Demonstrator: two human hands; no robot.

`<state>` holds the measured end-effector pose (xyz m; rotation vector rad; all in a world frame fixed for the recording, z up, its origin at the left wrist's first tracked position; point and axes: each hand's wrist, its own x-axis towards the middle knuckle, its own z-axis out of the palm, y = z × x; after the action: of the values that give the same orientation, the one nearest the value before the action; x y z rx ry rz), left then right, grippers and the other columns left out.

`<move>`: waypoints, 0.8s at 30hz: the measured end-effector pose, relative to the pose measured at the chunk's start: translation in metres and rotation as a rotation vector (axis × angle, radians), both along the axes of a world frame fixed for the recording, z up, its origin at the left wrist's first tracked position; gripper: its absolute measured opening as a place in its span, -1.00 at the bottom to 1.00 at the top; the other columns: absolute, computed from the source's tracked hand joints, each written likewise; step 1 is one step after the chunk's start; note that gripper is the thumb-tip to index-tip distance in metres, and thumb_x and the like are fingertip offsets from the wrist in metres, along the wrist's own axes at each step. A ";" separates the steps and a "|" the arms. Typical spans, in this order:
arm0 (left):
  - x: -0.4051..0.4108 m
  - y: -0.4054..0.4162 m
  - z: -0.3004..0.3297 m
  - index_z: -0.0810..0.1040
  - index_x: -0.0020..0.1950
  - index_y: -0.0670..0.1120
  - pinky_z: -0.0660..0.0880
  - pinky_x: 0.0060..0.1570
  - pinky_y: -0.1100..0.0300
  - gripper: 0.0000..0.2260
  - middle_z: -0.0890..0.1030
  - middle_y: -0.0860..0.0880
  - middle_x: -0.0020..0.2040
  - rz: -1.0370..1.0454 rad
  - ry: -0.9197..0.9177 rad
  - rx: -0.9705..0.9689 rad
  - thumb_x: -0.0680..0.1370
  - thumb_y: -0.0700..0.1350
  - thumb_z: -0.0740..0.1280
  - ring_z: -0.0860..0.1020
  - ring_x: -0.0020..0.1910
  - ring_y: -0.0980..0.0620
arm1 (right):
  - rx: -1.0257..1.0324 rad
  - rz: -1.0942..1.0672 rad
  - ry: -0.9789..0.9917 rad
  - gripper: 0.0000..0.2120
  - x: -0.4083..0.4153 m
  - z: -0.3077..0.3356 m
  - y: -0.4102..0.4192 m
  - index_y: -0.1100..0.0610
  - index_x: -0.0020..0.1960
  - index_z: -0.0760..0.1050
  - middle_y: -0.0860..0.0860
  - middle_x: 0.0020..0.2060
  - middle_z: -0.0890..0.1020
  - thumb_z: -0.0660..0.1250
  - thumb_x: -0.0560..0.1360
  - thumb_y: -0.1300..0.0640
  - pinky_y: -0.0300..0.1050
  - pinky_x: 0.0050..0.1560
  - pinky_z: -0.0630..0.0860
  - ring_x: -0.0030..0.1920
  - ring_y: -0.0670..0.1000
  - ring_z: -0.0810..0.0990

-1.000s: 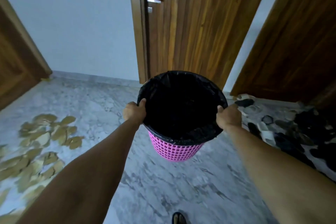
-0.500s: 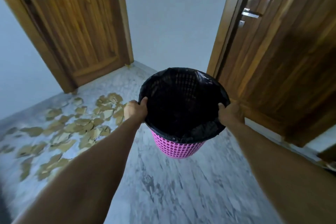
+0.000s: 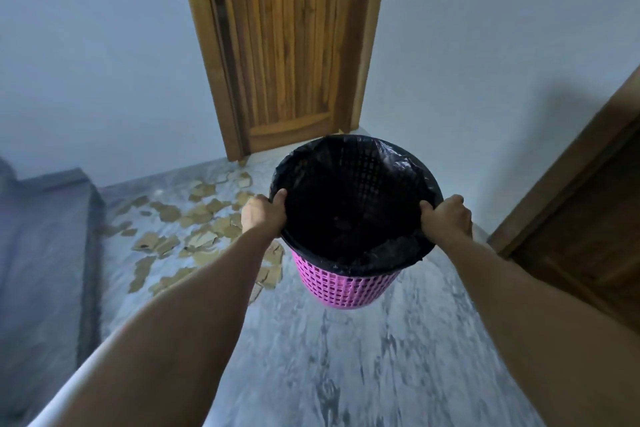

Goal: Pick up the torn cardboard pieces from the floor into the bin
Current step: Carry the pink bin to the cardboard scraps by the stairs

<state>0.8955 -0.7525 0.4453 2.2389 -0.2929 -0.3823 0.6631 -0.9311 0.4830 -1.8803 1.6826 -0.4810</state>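
A pink lattice bin [image 3: 346, 288] lined with a black bag hangs in the air above the marble floor, held out in front of me. My left hand [image 3: 261, 215] grips its left rim and my right hand [image 3: 448, 217] grips its right rim, thumbs inside. The bin's inside looks dark and I see nothing in it. Several torn brown cardboard pieces [image 3: 194, 229] lie scattered on the floor to the left of the bin, partly hidden behind my left forearm.
A wooden door [image 3: 287, 45] stands straight ahead in the pale wall. Another dark wooden door [image 3: 588, 218] is at the right. A grey raised step or ledge [image 3: 45, 253] runs along the left. Grey marble floor [image 3: 346, 374] lies below the bin.
The view has swung left while both hands carry the bin. The cardboard scatter now lies closer, just left of the bin, and the door that was at the left is now straight ahead.
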 end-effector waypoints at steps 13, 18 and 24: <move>0.158 0.038 -0.021 0.60 -0.03 -0.26 0.58 -0.02 -0.02 -0.50 0.63 -0.23 -0.08 0.314 0.008 0.063 0.54 0.21 0.25 0.61 -0.06 -0.23 | 0.031 0.317 0.051 -0.42 0.226 -0.021 -0.029 0.35 0.34 0.26 0.30 0.27 0.49 0.30 0.57 -0.06 0.04 0.12 0.45 0.27 0.30 0.48; 0.192 0.058 -0.034 0.60 -0.08 -0.25 0.55 -0.03 0.03 -0.47 0.63 -0.20 -0.13 0.486 0.060 0.105 0.53 0.23 0.20 0.60 -0.10 -0.21 | 0.099 0.465 0.054 -0.41 0.305 -0.045 -0.029 0.34 0.32 0.28 0.28 0.25 0.51 0.33 0.55 -0.09 -0.03 -0.02 0.41 0.23 0.29 0.52; 0.226 0.092 -0.061 0.59 -0.19 -0.25 0.55 0.05 0.00 -0.47 0.64 -0.23 -0.12 0.701 0.116 0.134 0.53 0.20 0.13 0.60 -0.07 -0.21 | 0.135 0.686 0.136 -0.27 0.388 -0.081 -0.013 0.36 0.43 0.24 0.30 0.34 0.44 0.31 0.53 -0.17 0.08 0.24 0.41 0.31 0.28 0.46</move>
<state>1.1214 -0.6605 0.3847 2.2690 0.5847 -0.1504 1.0507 -0.9441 0.4024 -2.2560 1.0036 0.0387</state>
